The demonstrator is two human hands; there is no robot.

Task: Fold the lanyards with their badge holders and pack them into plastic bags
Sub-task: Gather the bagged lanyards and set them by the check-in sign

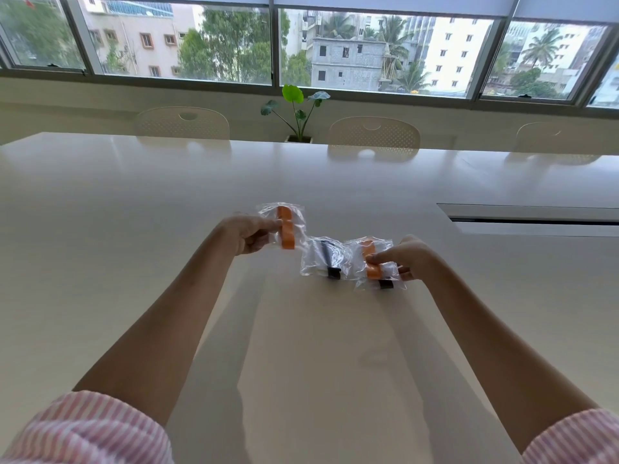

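Hands reach out over a wide, pale desk (134, 229), each holding a small clear plastic bag. The left hand (249, 234) pinches the left edge of a bag (268, 226) between thumb and curled fingers and holds it lifted above the desk; a folded orange lanyard (285, 229) stands upright inside it. The right hand (407, 259) grips a second bag (376, 266) from the right, fingertips pressed on the folded orange lanyard (371, 259) inside; a dark piece at this bag's lower end (386, 284) sits close to the desk, and whether the bag touches the surface I cannot tell. Between the two, just beside the right-hand bag, a third bag (321, 259) lies on the desk with a dark lanyard (328, 259) packed inside, and neither hand touches it. Both forearms are bare, with pink striped sleeves (87, 430) at the bottom corners. Across the desk stand pale chairs (373, 132), a small green potted plant (296, 108) sits by the far edge, and a long window (368, 51) shows buildings and trees outside. A dark slot (532, 217) is set into the desk on the right.
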